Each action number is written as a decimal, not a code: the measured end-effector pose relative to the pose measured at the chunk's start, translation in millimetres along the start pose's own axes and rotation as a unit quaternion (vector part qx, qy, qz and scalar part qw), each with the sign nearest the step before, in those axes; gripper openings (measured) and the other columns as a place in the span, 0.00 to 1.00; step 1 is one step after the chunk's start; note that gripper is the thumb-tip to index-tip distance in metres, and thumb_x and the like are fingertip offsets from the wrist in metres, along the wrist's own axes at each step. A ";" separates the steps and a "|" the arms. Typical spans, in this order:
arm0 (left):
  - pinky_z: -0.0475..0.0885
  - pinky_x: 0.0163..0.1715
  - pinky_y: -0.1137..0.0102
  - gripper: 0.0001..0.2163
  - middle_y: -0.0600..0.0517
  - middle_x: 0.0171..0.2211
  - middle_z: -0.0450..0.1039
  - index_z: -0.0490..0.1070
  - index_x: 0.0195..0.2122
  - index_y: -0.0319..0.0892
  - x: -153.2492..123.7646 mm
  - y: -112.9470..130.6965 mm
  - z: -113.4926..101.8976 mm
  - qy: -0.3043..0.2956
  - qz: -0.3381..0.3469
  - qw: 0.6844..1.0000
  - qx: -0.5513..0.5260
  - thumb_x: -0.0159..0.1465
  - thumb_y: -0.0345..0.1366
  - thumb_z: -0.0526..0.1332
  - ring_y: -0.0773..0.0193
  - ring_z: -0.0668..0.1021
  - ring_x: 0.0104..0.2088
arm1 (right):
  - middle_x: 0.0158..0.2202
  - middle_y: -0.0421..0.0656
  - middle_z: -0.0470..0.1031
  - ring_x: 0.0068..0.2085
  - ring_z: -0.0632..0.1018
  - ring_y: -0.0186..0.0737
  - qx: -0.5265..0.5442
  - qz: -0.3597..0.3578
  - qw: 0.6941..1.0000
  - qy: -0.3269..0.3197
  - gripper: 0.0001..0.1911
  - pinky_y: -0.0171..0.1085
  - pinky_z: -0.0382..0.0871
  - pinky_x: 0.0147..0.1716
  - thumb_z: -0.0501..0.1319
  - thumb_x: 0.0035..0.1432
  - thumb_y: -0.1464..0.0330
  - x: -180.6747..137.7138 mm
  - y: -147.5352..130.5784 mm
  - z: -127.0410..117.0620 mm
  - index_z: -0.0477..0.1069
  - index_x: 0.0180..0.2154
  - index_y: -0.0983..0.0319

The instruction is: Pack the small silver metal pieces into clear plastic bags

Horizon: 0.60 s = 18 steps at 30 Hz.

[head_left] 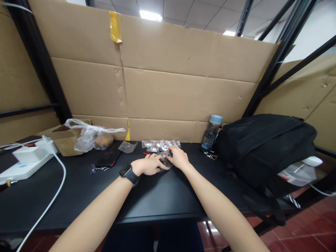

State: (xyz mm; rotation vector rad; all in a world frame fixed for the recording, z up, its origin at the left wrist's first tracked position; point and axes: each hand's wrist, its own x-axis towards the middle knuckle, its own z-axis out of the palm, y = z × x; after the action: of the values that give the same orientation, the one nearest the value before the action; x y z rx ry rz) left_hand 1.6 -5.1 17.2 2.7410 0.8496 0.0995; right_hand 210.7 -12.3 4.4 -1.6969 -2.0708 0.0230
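On the black table [147, 199], the left hand [148, 165] and right hand [179, 158] lie close together with fingers pressed on a small clear packet [166, 161], just in front of a row of similar packets [160, 144], a water bottle [211, 132] off right

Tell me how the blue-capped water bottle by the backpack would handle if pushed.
The water bottle stands upright, tall and narrow, so a high push would probably tip it. Its round body would likely roll once down. The black backpack beside it may stop a fall rightward.
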 end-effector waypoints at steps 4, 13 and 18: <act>0.62 0.57 0.59 0.20 0.51 0.50 0.71 0.78 0.44 0.54 -1.4 -4.6 -8.4 0.071 0.029 0.997 -0.020 0.60 0.24 0.54 0.53 0.71 0.54 | 0.43 0.44 0.76 0.40 0.76 0.42 0.116 -0.101 0.986 -0.062 0.17 0.36 0.67 0.39 0.71 0.53 0.64 4.0 11.1 -5.5 0.73 0.44 0.59; 0.65 0.46 0.67 0.04 0.52 0.37 0.76 0.71 0.35 0.45 10.9 -23.9 0.4 0.188 0.022 0.982 -0.008 0.59 0.31 0.64 0.56 0.76 0.43 | 0.40 0.42 0.77 0.31 0.74 0.33 0.200 -0.157 0.955 -0.149 0.15 0.30 0.67 0.32 0.68 0.45 0.78 5.4 27.7 -19.6 0.77 0.38 0.63; 0.68 0.41 0.69 0.04 0.52 0.33 0.77 0.72 0.32 0.43 8.7 -32.0 -3.6 0.195 0.018 0.978 -0.071 0.62 0.37 0.63 0.61 0.77 0.35 | 0.29 0.41 0.78 0.31 0.75 0.35 0.214 -0.143 0.957 -0.136 0.02 0.33 0.68 0.35 0.66 0.52 0.72 5.8 22.9 -26.0 0.79 0.30 0.62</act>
State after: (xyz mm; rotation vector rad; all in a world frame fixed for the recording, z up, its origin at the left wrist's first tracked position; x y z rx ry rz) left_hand -9.1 26.0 11.7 2.6397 0.8471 0.6965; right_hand 240.4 -8.5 22.8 -1.1761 -2.2796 0.5977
